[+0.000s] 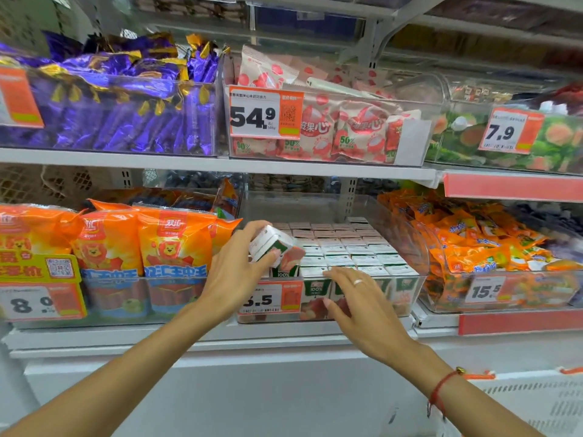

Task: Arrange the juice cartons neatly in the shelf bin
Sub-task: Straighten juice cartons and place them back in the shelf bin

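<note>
— Centre frame: why the tilt?
— The left hand point(235, 269) grips a small white-and-green juice carton point(275, 247), angled to slot into the clear plastic shelf bin point(421, 291); the right hand point(362, 302), fingers loose, steadies the front row.

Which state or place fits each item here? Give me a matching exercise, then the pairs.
Column one:
1. left hand
2. right hand
3. purple candy bags
4. orange sausage packs

Column two:
A. upper shelf, left bin
B. holds a tilted juice carton
C. lower shelf, left of the carton bin
D. fingers at the bin's front

Pairs: 1-B, 2-D, 3-A, 4-C
</note>
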`<state>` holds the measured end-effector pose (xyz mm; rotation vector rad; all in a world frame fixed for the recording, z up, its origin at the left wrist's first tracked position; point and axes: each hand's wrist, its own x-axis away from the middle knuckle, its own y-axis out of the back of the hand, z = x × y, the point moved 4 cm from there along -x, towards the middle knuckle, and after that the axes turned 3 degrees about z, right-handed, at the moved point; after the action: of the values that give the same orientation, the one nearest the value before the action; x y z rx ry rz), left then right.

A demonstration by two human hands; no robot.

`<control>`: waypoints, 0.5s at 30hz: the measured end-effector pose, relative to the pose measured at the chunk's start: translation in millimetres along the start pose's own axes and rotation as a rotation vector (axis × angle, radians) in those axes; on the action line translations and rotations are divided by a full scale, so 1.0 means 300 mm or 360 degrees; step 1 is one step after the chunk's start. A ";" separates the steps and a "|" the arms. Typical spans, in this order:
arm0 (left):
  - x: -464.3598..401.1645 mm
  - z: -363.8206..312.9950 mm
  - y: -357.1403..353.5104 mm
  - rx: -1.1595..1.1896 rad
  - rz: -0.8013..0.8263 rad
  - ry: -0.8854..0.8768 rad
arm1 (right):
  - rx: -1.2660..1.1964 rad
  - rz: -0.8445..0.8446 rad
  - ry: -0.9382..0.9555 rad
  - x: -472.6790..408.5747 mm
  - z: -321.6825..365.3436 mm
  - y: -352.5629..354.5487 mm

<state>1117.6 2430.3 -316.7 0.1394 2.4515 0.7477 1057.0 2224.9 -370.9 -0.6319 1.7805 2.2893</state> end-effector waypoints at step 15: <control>-0.149 -0.054 -0.095 -0.1122 0.1073 -0.0220 | 0.0064 0.0054 0.0012 0.008 0.002 -0.007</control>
<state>1147.8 2387.2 -299.0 0.7254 1.8549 1.7656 1055.6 2225.7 -373.7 -0.6090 1.8492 2.2695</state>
